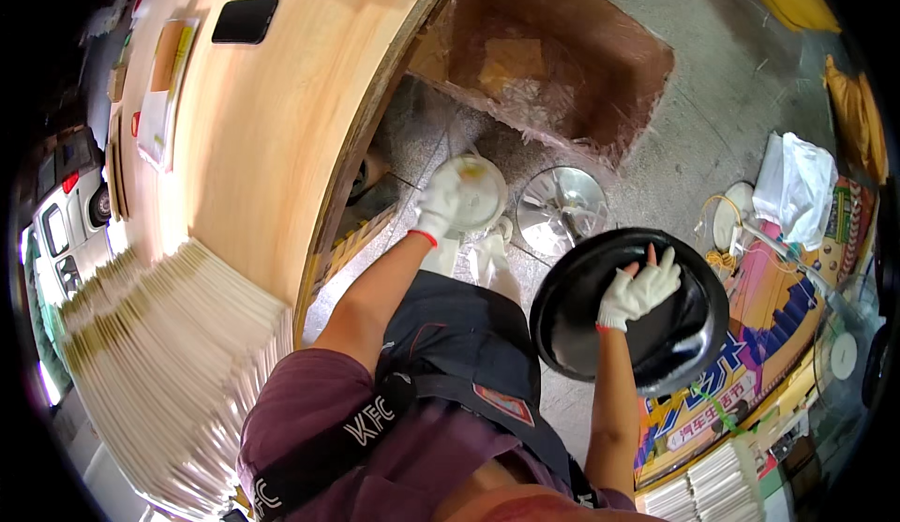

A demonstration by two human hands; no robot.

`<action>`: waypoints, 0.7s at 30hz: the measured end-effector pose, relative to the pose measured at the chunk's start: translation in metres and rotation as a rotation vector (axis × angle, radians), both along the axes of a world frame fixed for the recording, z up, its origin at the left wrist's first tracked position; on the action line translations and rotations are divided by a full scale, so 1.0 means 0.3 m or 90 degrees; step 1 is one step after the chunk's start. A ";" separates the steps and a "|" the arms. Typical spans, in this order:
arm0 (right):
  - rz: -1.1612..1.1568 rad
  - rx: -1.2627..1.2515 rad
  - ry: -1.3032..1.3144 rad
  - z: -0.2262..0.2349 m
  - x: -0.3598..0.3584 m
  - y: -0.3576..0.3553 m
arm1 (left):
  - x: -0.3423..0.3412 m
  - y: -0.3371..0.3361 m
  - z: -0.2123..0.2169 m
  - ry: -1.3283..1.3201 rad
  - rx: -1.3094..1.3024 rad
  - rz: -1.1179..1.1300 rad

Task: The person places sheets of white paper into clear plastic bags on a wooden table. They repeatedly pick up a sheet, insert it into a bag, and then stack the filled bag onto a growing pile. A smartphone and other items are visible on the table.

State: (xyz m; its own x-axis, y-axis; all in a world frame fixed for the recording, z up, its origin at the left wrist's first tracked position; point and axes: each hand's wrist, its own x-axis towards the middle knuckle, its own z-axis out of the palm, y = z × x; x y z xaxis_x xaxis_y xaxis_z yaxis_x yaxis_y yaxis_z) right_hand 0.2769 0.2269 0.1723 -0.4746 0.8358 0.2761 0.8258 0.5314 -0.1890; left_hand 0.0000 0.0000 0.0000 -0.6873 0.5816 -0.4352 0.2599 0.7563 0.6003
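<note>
Your left hand [437, 209] meets the pale round lid [484, 205], its grip not determinable, while your right hand [640, 293] is spread wide over the near-right black round basin [574, 325], where uneven pressure could tip it.

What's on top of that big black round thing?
The person's white-gloved right hand is over the black round thing; whether it touches isn't clear. The surface behind the hand is covered, and so is whatever lies underneath.
</note>
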 end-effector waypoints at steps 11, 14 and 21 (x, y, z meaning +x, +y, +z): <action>-0.082 0.141 -0.041 0.124 -0.013 -0.001 | 0.233 -0.151 0.436 -0.144 -0.047 -0.232; -0.131 0.162 -0.082 0.110 0.022 -0.003 | 0.154 -0.115 0.479 -0.121 -0.066 -0.231; -0.289 0.157 -0.091 0.120 0.016 0.006 | -0.002 0.039 0.758 -0.056 -0.005 -0.223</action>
State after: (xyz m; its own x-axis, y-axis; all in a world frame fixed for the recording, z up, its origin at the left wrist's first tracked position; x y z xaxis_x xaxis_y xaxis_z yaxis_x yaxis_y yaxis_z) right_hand 0.2817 0.2288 0.2084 -0.1271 0.8846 0.4487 0.9913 0.1286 0.0273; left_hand -0.0005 0.0116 0.2273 -0.4066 0.7714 -0.4896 0.4521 0.6355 0.6259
